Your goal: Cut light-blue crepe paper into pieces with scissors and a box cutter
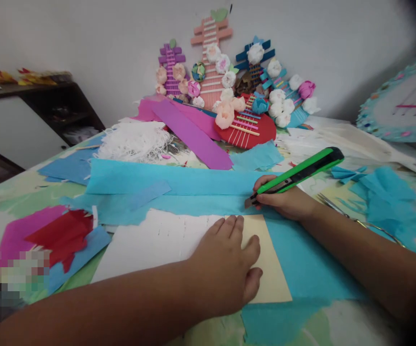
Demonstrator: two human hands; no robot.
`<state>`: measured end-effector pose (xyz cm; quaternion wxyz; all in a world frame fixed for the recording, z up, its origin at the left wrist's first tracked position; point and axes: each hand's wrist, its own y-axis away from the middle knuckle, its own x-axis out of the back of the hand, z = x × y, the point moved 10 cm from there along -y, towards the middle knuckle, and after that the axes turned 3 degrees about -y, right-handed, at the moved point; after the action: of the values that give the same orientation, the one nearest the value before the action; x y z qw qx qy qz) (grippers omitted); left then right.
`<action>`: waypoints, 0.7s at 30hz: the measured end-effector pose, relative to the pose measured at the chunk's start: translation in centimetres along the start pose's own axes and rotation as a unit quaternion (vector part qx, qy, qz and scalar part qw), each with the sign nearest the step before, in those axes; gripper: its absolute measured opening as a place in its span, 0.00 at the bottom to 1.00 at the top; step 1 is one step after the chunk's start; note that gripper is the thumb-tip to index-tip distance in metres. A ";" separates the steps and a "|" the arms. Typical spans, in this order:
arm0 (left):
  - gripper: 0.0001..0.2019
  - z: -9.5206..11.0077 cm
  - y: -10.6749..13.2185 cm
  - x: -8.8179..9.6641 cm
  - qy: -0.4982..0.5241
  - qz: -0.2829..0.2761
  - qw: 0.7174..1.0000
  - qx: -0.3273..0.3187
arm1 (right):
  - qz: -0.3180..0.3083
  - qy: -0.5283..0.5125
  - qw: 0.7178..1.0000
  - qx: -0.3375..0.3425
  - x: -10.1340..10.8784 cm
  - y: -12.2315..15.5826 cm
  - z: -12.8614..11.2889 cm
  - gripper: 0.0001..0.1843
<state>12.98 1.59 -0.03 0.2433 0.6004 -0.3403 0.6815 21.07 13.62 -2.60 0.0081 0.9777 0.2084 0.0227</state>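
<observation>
My left hand (226,264) lies flat with fingers stretched out, pressing on a cream card (273,269) and a white sheet (150,245). My right hand (287,199) grips a green and black utility knife (301,172). Its blade tip touches the light blue crepe paper (172,183) at the cream card's far edge. More blue crepe paper (301,259) lies under the card, to the right.
Paper-flower and stick crafts (229,91) stand at the back by the wall. A purple strip (193,137), white shredded paper (136,139), red and pink scraps (56,235), cut blue pieces (388,197) and scissors (355,221) lie around. A dark shelf (49,105) stands left.
</observation>
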 end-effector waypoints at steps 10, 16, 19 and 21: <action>0.22 0.7 0.3 0.8 -0.011 0.002 0.999 -0.031 | -0.009 0.056 0.998 0.004 -0.3 0.2 -0.2 0.10; 0.17 -0.3 -0.2 1.2 0.035 -0.011 0.999 -0.021 | -0.034 0.077 0.996 -0.004 -0.7 0.5 -0.3 0.10; 0.17 -0.6 -0.3 1.3 0.021 0.028 0.999 -0.020 | -0.039 0.086 0.996 -0.003 -0.6 0.6 -0.2 0.11; 0.18 -0.8 -0.3 1.2 0.015 0.047 0.999 -0.017 | -0.037 0.092 0.995 -0.002 -0.5 0.7 -0.2 0.11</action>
<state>12.50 2.25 1.18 0.2262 0.5688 -0.3762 0.6956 20.86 12.82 -2.43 -0.0086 0.9632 0.2439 0.1125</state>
